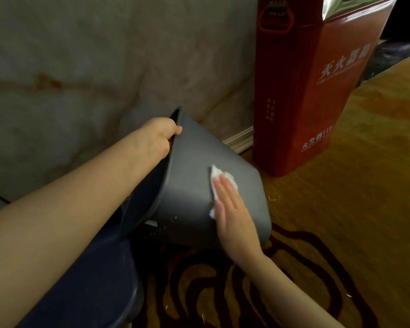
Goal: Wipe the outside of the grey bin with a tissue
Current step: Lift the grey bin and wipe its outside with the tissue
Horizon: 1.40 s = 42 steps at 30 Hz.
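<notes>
Grey bin (189, 166) is lying tilted in the middle of the frame, its open mouth turned to the left and its base resting on the patterned carpet (341, 209). The left hand (160, 136) is gripping the upper rim, fingers curled over the edge. The right hand (232, 209) is lying flat with fingers straight, pressing a white tissue (219, 176) against the outer wall. A red box (313, 86) is standing upright at the upper right, just beside the bin.

Tilted grey bin (194, 166), white tissue (219, 177) against it
</notes>
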{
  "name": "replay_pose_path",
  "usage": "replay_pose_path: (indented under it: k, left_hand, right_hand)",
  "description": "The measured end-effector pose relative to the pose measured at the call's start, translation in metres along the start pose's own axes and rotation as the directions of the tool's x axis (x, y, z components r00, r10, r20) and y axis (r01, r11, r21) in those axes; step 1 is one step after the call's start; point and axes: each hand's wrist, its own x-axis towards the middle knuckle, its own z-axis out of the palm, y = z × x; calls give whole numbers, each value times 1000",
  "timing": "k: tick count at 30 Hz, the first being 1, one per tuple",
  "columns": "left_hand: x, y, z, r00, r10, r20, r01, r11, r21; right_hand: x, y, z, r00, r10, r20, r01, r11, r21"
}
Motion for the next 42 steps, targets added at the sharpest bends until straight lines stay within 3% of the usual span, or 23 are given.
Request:
replay_pose_path:
  k: [4,8,10,14,17,19,22,24,27,35,38,42]
  left_hand:
    - [3,2,2,1000,-7,20,8,999,-52]
    - [5,6,15,999,-4,38,6,999,-40]
    - [8,7,20,999,4,38,-4,1000,-14]
    - [14,11,23,999,28,29,-29,999,35]
    - [12,14,23,992,23,124,-22,1000,-8]
    - [-7,12,16,945,58,322,-49,998,-37]
    - [-39,-10,-18,818,119,563,-254,952,168]
    - [-55,-33,-48,709,134,693,-408,879,248]
    - [-81,-61,-74,569,162,807,-516,834,197]
    - [-77,-84,-54,564,474,676,-684,727,61]
    - [-75,-79,-36,575,550,605,-695,719,7]
    - [-77,-58,-20,648,619,444,-677,735,-35]
  right_hand:
    - [-8,54,-17,965,260,41,-260,965,15]
    - [-7,60,-29,928,362,87,-368,927,68]
    - [-10,41,-26,951,300,69,-307,942,133]
    - [-15,-3,-14,999,-22,45,15,991,129]
    - [-7,-5,-15,999,-46,-10,46,999,3]
    - [-3,1,-16,998,-34,-43,33,999,-17]
    - [-2,8,-14,996,-69,-48,67,997,-48]
    - [-1,12,-13,996,-77,-54,74,996,-55]
    - [-2,13,-12,996,-55,-69,52,998,-42]
    - [4,3,-12,991,-19,-135,28,998,64]
    - [11,-19,-12,977,-114,-179,121,992,33]
    - [22,-46,-9,953,-247,-178,244,969,-36]
